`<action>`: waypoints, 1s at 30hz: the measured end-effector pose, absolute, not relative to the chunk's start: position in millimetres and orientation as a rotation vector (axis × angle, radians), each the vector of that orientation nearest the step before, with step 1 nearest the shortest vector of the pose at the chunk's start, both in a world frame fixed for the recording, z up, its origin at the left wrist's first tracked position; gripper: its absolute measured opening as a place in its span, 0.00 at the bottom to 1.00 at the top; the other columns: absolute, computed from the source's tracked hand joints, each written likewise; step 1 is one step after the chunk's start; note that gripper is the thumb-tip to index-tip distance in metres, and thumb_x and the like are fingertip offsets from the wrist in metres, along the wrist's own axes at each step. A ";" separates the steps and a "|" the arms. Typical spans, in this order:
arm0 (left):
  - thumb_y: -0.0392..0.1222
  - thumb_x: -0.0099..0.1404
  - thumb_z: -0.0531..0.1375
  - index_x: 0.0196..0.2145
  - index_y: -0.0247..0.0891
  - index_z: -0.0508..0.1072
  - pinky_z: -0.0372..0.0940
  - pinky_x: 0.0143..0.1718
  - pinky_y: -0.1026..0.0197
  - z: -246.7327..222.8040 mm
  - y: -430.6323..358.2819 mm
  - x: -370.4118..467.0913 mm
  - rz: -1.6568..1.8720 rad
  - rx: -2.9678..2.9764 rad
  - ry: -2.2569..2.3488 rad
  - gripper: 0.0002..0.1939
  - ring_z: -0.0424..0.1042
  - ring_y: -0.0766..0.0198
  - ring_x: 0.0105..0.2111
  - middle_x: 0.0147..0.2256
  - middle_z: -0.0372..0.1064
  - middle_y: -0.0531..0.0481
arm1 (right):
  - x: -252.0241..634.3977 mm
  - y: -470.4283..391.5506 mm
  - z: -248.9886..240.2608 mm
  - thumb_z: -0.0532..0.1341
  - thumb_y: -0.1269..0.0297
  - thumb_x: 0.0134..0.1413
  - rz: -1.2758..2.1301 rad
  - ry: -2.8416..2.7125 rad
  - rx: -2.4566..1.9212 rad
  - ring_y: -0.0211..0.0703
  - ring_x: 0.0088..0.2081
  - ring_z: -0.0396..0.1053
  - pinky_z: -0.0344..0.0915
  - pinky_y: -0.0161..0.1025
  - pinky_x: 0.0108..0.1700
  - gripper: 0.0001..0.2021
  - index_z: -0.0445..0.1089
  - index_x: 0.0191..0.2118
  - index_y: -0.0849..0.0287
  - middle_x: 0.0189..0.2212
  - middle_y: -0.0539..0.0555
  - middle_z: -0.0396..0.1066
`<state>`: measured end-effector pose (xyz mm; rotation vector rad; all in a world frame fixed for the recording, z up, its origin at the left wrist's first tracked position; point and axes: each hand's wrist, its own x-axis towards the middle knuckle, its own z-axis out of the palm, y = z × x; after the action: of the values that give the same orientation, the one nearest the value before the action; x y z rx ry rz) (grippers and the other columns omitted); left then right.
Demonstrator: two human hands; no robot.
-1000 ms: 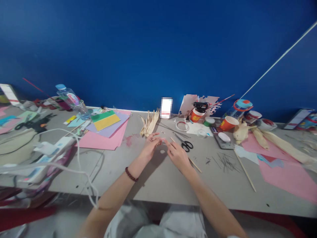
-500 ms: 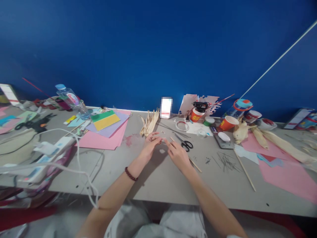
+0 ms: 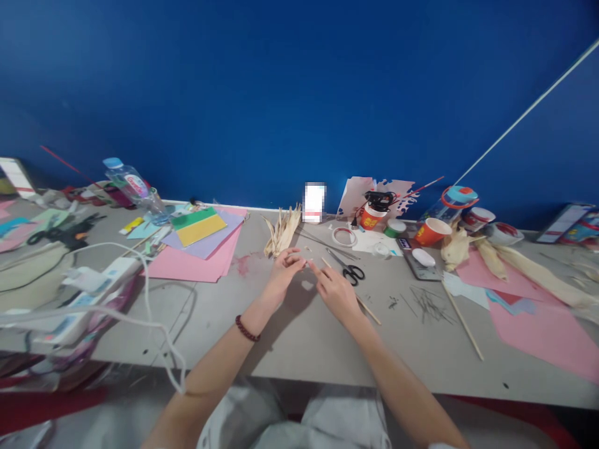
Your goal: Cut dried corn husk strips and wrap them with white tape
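Note:
My left hand and my right hand meet fingertip to fingertip above the middle of the table. Both are closed in a pinch around something tiny and pale, too small to name. Just behind my left hand lies a bundle of dried corn husk, its strips fanned toward the wall. Black-handled scissors rest beyond my right hand, blades pointing away. A thin wooden stick passes partly beneath that hand. A roll of white tape lies behind the scissors.
Coloured paper, a tilted plastic bottle and a power strip with loose white cable are on the left. To the right are a paper cup, a phone, short wires and pink sheets. A blue wall stands behind.
Almost nothing differs. Both hands keep their place, with only slight finger movement at the pinched tips.

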<state>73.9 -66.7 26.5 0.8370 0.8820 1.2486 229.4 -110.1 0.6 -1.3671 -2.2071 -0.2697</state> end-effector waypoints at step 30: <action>0.39 0.45 0.67 0.37 0.36 0.67 0.62 0.32 0.65 28.9 -67.2 73.7 1.238 0.894 0.919 0.20 0.70 0.69 0.26 0.24 0.70 0.55 | 229.8 -110.3 3.6 0.50 0.76 0.55 -0.262 -2.220 -1.395 0.42 0.34 0.67 0.65 0.35 0.36 0.25 0.57 0.60 0.56 0.31 0.55 0.68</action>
<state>73.7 -67.2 28.9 0.8936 0.9191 1.2381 229.8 -110.3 3.6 -1.3953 -2.2198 -0.2621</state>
